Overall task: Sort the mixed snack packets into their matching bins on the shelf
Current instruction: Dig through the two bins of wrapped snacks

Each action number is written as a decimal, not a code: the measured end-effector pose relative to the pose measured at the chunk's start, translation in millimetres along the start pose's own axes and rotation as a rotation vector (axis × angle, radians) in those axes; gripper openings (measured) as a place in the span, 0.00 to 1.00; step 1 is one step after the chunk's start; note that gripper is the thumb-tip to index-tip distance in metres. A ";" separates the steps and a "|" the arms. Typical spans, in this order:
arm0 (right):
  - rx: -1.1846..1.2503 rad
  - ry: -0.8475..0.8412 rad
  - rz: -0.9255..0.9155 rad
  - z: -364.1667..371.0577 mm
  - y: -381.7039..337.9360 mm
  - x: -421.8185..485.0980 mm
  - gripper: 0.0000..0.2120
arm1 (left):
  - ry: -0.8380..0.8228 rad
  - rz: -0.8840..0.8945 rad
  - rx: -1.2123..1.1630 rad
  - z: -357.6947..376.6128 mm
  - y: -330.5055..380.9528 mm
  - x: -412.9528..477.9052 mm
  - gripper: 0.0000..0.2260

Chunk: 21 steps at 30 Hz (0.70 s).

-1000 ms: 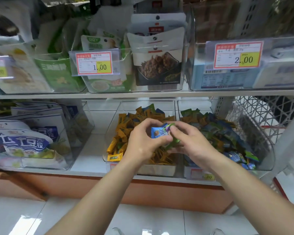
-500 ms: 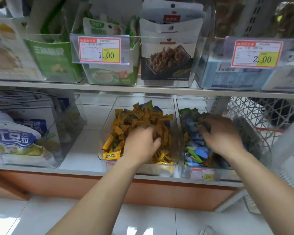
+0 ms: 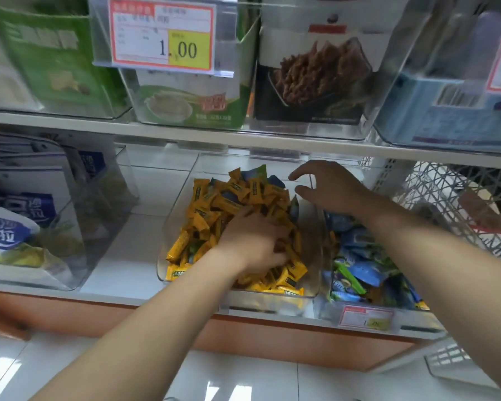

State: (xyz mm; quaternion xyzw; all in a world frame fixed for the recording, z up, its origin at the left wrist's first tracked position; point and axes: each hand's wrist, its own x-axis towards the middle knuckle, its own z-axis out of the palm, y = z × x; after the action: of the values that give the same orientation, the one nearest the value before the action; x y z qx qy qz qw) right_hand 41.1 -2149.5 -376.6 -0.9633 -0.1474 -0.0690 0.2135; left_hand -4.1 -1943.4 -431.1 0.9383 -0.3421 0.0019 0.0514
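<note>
Head view:
- yellow packets (image 3: 232, 201): small glossy crinkled rectangles, heaped in clear plastic bin (image 3: 177, 227), lower shelf centre
- few blue and green strays (image 3: 259, 172) at heap's far end
- blue-green packets (image 3: 362, 267) fill right bin (image 3: 417, 321)
- left hand (image 3: 252, 241): fingers buried in heap, grip unclear
- right hand (image 3: 327, 189): hovers far right of heap, fingers loosely spread, empty

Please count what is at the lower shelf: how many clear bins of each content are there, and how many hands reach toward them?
Yellow-packet bin: 1
Blue-green-packet bin: 1
Bag bin: 1
Hands: 2, left hand and right hand
Total: 5
</note>
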 end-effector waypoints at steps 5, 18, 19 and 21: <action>-0.351 -0.347 0.055 5.2 -15.1 30.5 0.16 | 0.142 0.003 -0.127 7.2 -8.4 -29.8 0.11; -0.512 -0.366 0.075 18.9 -14.1 59.2 0.08 | 0.127 -0.026 -0.266 3.1 -10.1 -35.4 0.12; -0.484 -0.316 0.048 15.9 -13.1 55.2 0.07 | 0.123 -0.036 -0.296 0.3 -9.6 -35.4 0.11; -0.368 -0.188 -0.007 5.7 -9.6 40.1 0.06 | 0.143 -0.096 -0.454 -7.7 -8.9 -33.0 0.10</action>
State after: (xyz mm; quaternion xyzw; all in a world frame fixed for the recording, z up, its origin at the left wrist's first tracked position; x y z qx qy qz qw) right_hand 76.5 -2128.5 -370.2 -0.9877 -0.1550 -0.0051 0.0190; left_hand -23.4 -1914.7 -425.6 0.9154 -0.2840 -0.0110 0.2851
